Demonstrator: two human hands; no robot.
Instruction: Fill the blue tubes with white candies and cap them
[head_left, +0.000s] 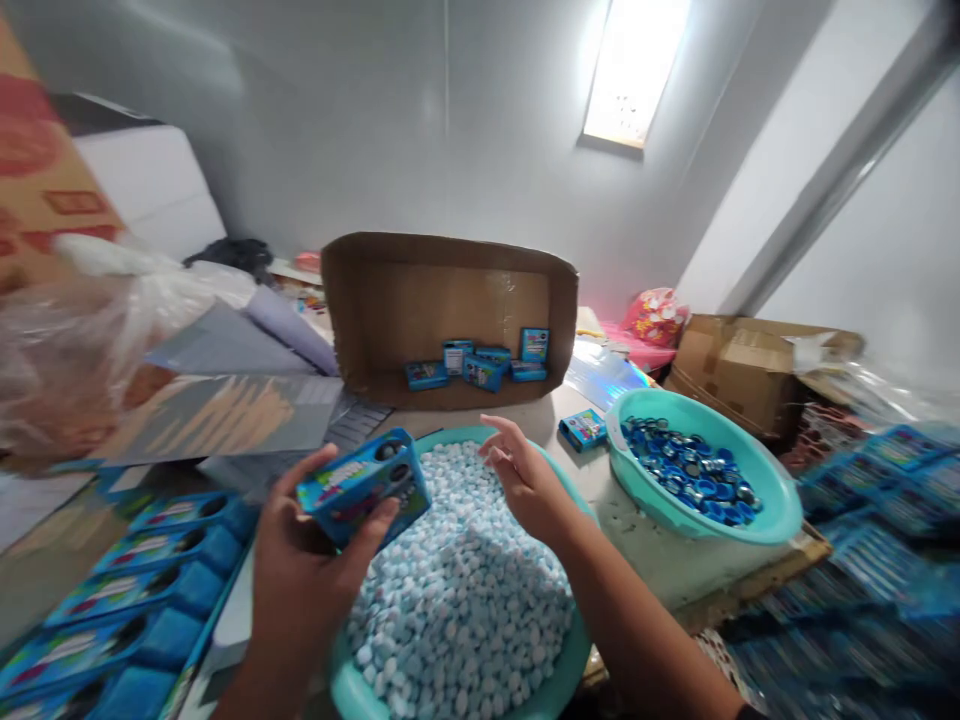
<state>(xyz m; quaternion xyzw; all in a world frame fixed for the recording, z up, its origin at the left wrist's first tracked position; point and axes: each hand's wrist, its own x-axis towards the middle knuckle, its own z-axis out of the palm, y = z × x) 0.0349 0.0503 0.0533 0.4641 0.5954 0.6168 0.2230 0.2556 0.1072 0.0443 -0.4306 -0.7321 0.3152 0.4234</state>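
My left hand [300, 560] grips a small blue printed box [364, 485], holding it over the near left side of a teal basin [360, 695] heaped with pale blue and white tablets [465, 590]. My right hand [525, 480] hovers just above the tablets at the basin's far side, palm down, fingers slightly curled and apart, nothing visible in it. A second teal basin [757, 520] to the right holds several dark blue round caps [690, 465].
An open cardboard box [375, 290] on its side stands behind the basins with several small blue boxes [480, 365] in it. One blue box [583, 428] lies between the basins. Flat blue packaging [135, 590] is stacked left; more blue packs [885, 540] and a carton [742, 370] right.
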